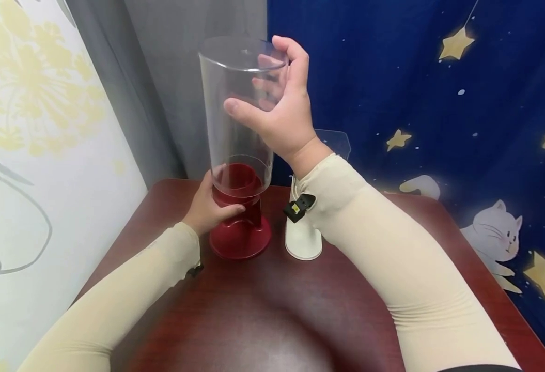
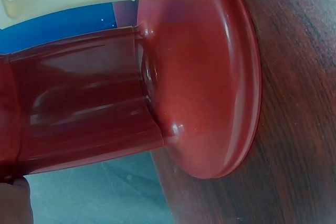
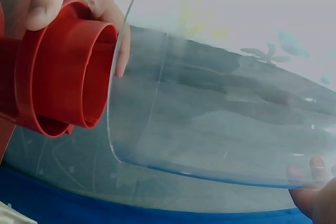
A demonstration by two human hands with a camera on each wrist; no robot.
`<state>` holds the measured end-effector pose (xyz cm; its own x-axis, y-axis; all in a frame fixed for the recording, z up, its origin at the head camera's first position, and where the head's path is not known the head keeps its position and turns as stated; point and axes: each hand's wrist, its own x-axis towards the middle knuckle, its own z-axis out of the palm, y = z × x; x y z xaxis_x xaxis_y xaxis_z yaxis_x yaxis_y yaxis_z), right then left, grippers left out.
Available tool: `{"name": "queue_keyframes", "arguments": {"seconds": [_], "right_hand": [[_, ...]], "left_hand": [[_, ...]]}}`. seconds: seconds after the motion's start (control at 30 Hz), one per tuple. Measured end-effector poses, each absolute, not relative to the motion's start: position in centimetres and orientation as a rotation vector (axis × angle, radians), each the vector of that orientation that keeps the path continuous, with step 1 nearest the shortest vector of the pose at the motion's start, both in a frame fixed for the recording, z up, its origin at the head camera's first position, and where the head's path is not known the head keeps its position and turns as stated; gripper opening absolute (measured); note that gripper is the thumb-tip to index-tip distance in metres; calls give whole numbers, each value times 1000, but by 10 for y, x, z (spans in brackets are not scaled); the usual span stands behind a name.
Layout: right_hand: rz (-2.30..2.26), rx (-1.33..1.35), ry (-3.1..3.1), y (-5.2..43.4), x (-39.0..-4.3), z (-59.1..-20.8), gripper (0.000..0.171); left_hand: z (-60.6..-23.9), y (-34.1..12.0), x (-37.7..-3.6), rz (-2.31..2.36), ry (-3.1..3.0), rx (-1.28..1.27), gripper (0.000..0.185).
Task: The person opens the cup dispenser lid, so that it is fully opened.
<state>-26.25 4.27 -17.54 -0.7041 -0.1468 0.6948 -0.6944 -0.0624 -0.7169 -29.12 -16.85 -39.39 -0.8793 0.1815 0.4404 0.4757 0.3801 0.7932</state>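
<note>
A red stand (image 1: 240, 242) with a round foot and a ring-shaped collar (image 3: 60, 72) stands upright on the table. My left hand (image 1: 207, 206) grips the stand just below the collar, thumb on the near side. A clear plastic cylinder (image 1: 235, 129), tall and open at its lower end, is held upright over the stand by my right hand (image 1: 291, 116). Thumb and fingers of that hand curl round its upper part. In the right wrist view the lower rim of the cylinder lies right at the collar's edge; I cannot tell whether they touch.
To the right of the red stand is a white stand (image 1: 304, 240), partly behind my right wrist, with a clear panel (image 1: 336, 142) above it. The dark red table (image 1: 235, 315) reaches back to grey and blue curtains (image 1: 370, 77). A pale patterned surface (image 1: 44, 155) borders the left side.
</note>
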Motion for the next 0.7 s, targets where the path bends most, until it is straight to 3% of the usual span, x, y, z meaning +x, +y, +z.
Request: {"name": "queue_keyframes", "arguments": {"seconds": [0.37,0.53,0.7], "right_hand": [[1898,928,-1745,72,-252,-188,106],[1881,927,-1754,80,-245,-197,126],[1877,955,-1771,86,-237,-206,134]], "left_hand": [[-394,-167,-290,-1498,-2448,-486,107],[-394,-167,-290,-1553,-2459,-441,109],[-396,-167,-289,-1617,-2461,-395,109]]}}
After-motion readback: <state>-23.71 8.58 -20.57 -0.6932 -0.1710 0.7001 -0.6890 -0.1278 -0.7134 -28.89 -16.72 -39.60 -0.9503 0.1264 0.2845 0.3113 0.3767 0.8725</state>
